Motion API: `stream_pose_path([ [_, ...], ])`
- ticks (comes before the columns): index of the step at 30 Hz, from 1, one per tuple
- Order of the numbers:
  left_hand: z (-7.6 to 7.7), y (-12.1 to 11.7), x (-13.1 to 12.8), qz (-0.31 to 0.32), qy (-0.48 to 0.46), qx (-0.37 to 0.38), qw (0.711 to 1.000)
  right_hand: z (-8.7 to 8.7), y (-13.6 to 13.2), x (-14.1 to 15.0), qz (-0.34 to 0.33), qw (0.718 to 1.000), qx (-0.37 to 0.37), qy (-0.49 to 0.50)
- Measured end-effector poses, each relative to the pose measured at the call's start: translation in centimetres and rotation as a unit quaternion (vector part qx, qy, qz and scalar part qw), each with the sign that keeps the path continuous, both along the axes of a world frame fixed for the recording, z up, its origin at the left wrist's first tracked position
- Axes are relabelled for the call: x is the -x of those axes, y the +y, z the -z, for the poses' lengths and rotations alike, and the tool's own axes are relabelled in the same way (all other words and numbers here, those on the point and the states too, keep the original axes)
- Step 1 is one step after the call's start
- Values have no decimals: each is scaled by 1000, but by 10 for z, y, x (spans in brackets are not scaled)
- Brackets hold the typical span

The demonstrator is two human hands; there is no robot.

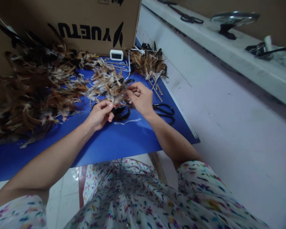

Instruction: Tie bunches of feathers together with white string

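My left hand (101, 114) pinches the base end of a small feather (119, 98), its thumb pressed against the fingers. On the feather's other side, my right hand (140, 97) has thumb and fingers closed at its tip. Just beyond both hands lies a loose pile of brown and white feathers (105, 78). Black-handled scissors (165, 109) rest under and beside my right wrist, their blades partly hidden. Dark feathers (124, 114) lie on the blue tabletop (105, 143) between my hands, close to a clear thin strip (128, 121).
A big mass of brown feathers (26, 98) covers the table's left side. At the back stand a cardboard box (90, 19) and a small white digital clock (116, 55). A feather bundle on sticks (149, 63) lies at back right, near the wall (205, 95).
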State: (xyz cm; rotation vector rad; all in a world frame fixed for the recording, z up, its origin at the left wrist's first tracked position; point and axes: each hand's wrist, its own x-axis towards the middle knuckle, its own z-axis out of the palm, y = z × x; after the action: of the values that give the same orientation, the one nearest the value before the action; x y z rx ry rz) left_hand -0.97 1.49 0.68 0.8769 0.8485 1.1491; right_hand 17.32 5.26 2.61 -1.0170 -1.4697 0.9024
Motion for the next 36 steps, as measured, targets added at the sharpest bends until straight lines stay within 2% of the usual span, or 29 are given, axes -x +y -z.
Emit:
stream_pose_path([
  [4, 2, 1, 0, 7, 4, 9, 1000, -1, -6, 4, 7, 1000, -14, -24],
  [11, 5, 3, 2, 5, -1, -3, 1000, 0, -9, 8, -1, 1000, -15, -9],
  [19, 5, 3, 0, -5, -1, -1, 1000, 10, -8, 16, -74, 997, 16, -9],
  [27, 7, 3, 2, 14, -10, -7, 1000, 22, -5, 18, -75, 992, 12, -101],
  [30, 6, 4, 2, 8, -18, 7, 1000, 19, -5, 16, -78, 992, 13, -98],
  [36, 3, 6, 4, -7, -23, 47, 999, 5, -7, 11, -78, 996, -36, -32],
])
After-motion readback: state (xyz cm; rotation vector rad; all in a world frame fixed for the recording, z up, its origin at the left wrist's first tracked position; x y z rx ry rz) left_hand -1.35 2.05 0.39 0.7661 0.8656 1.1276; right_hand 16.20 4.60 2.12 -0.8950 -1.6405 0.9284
